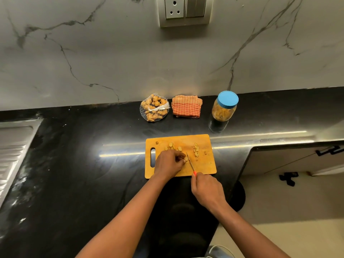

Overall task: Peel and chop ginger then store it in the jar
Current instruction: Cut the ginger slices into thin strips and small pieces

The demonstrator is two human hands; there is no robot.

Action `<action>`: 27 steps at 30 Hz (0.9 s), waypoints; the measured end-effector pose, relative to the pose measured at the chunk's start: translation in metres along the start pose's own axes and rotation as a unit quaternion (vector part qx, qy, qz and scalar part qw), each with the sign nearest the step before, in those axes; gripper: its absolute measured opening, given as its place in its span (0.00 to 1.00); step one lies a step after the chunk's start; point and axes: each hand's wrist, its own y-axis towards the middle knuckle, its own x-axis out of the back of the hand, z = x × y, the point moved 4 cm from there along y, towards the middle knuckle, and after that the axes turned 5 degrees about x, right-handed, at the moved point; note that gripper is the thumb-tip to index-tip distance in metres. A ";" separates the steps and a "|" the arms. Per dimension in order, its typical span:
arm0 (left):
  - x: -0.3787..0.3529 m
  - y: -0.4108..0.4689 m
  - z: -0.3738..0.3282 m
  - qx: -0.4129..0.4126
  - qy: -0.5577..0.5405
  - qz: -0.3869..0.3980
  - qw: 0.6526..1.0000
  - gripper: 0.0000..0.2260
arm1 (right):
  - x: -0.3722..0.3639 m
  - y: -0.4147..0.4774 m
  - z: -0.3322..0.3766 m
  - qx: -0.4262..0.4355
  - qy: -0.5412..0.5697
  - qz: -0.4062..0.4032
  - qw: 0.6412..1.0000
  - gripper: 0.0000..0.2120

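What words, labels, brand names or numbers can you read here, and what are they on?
No text can be read.
The jar shows no label, the wall socket and cutting board bear no print, and the knife is too small to tell.

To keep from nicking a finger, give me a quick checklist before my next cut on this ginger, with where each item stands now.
1. Right hand grips the knife by its red handle: ok.
2. Left hand holds the ginger piece down on the cutting board: ok.
3. Left fingers clear of the blade: cannot tell; they sit right beside it.
4. Board lies flat on the counter: ok.
5. Chopped pieces lie apart from the cutting line: ok.
6. Jar ready to fill: not ok; its blue lid is on.
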 end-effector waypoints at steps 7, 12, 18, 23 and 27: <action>-0.002 -0.003 0.001 0.014 -0.005 -0.031 0.999 0.12 | 0.002 -0.005 0.003 0.018 -0.048 -0.008 0.999 0.21; -0.003 -0.003 -0.005 0.005 0.019 -0.035 0.999 0.11 | 0.002 -0.006 0.001 0.014 -0.054 -0.013 0.998 0.20; -0.002 -0.004 -0.005 0.000 0.032 -0.030 0.999 0.10 | 0.000 -0.005 0.002 0.010 -0.050 -0.013 0.999 0.20; -0.002 -0.002 -0.006 0.003 0.037 -0.024 0.999 0.10 | -0.002 -0.007 0.004 0.004 -0.058 -0.008 0.998 0.20; -0.002 0.000 -0.007 0.010 0.037 -0.026 0.999 0.10 | -0.005 -0.005 0.005 0.001 -0.055 0.000 0.999 0.20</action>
